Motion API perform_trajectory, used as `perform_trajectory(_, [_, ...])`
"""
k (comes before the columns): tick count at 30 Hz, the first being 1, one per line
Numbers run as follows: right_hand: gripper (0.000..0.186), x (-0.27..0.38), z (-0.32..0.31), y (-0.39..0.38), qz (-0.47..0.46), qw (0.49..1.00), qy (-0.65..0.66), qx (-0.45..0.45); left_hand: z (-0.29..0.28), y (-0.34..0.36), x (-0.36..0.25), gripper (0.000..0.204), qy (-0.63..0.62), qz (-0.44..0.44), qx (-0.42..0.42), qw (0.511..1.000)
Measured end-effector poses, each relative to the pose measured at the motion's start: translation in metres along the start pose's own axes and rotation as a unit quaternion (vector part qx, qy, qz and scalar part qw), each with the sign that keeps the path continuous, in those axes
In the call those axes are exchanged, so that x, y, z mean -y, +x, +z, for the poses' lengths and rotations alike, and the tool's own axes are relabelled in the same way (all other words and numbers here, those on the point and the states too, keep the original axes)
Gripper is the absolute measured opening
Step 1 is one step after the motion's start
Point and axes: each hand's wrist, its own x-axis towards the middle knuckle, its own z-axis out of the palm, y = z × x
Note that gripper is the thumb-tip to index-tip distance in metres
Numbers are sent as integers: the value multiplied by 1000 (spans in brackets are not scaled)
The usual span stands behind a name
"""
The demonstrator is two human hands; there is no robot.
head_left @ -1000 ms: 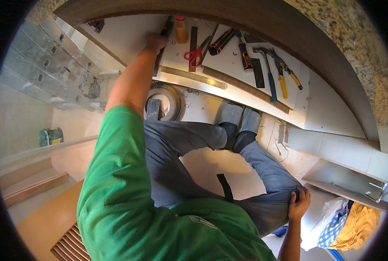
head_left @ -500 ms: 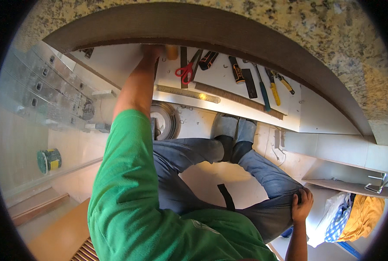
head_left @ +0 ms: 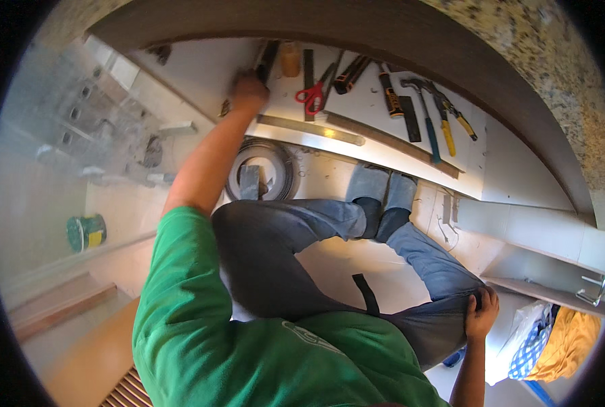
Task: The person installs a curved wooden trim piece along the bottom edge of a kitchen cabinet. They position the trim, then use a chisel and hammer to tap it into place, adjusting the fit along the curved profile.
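Observation:
My left hand [head_left: 249, 91], blurred, is closed on a long dark tool [head_left: 268, 55] at the left of a white cabinet shelf [head_left: 200, 74]. Beside it stand a small orange bottle [head_left: 290, 59] and red-handled scissors [head_left: 310, 96]. Farther right lie dark-handled tools [head_left: 392, 95], a claw hammer with a teal handle [head_left: 431, 136], yellow-handled pliers [head_left: 445, 136], dark strips [head_left: 411, 119] and a metal ruler [head_left: 306, 130] along the front. My right hand [head_left: 480, 315] rests on my right knee, its fingers bent but apart and holding nothing.
A speckled stone counter [head_left: 533, 41] overhangs the shelf. A coil of banding [head_left: 285, 169] lies by my feet. A green bucket [head_left: 87, 232] and a metal ladder-like object [head_left: 85, 108] are at the left, yellow cloth [head_left: 570, 339] and bags [head_left: 527, 339] at the lower right.
My view tipped toward the counter and partly back again. My left hand has shifted slightly along the shelf, still on the dark tool. My right hand stays on the knee.

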Motion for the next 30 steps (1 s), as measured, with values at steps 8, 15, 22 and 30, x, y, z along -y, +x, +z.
perform_trajectory(8, [34,-13,10,-9,-15,999,19,-29,6,-4,-3,43,-37,2,15,999])
perform_trajectory(15, [35,-13,10,-13,-31,998,4,-52,-12,-14,-2,40,-84,83,-76,990])
perform_trajectory(22, [35,-21,16,-16,-22,999,26,-33,-26,-108,87,55,-48,95,52,993])
perform_trajectory(30, [33,-39,33,-25,-44,996,26,-71,58,-239,185,61,-29,3,184,982])
